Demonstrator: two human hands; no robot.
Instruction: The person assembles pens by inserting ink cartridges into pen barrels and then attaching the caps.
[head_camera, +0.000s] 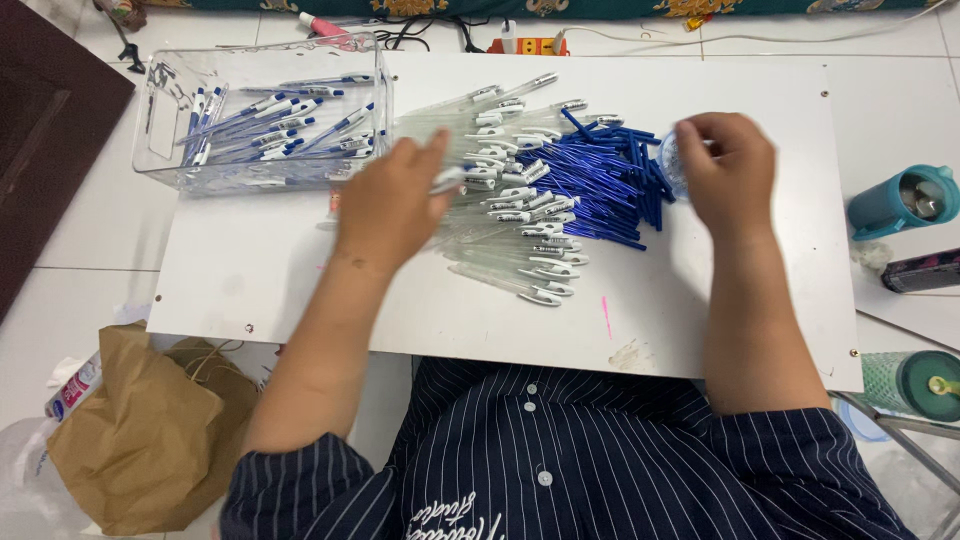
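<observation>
On a white board (270, 270) lies a heap of clear pen barrels (510, 215) with white clips, and beside it a heap of blue ink refills (600, 180). My left hand (390, 205) rests on the left end of the barrels, its fingers around one clear barrel (450, 180). My right hand (728, 170) hovers at the right edge of the refills, fingers curled on a small clear object I cannot make out. A clear plastic box (160, 150) at the board's far left holds several assembled blue-and-white pens (270, 125).
A brown paper bag (140, 430) lies on the tiled floor at lower left. A teal cup (895, 205) and a green bottle (915, 385) stand at the right. An orange power strip (525, 45) and cables lie beyond the board.
</observation>
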